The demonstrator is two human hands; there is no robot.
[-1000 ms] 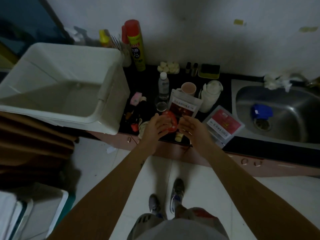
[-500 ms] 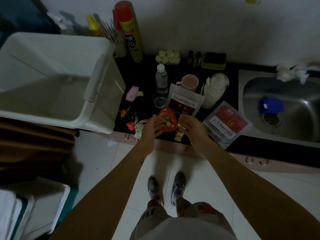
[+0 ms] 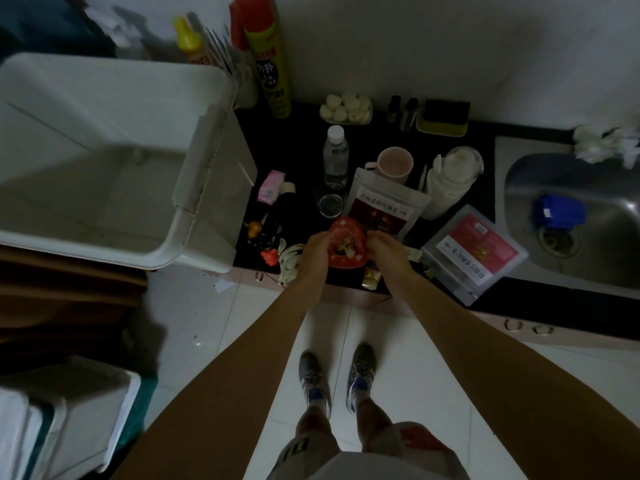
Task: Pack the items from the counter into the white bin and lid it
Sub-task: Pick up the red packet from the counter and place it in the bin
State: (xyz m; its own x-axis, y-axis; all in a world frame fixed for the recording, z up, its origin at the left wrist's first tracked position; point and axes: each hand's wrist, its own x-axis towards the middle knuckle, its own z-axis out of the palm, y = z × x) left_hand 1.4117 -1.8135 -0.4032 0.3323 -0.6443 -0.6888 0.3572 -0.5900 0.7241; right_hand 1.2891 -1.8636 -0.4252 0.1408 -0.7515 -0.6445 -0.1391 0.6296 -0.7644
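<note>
i'm clasping the red heart dish [image 3: 347,244] in left hand [image 3: 314,251] and right hand [image 3: 385,251], the white bin [image 3: 104,109] lying leftward, nearer my left.

Far left: one white bin [image 3: 214,188]. Far wall: two red-capped spray cans [image 3: 268,64], one yellow bottle [image 3: 188,39], two small dark bottles [image 3: 408,110]. Counter centre: one water bottle [image 3: 335,157], one glass [image 3: 330,205], one pink mug [image 3: 394,166], one white jug [image 3: 450,181], one printed pouch [image 3: 384,207], one red heart-shaped dish [image 3: 346,226], one clear labelled box [image 3: 474,252]. Right: one sink [image 3: 606,261].
</note>
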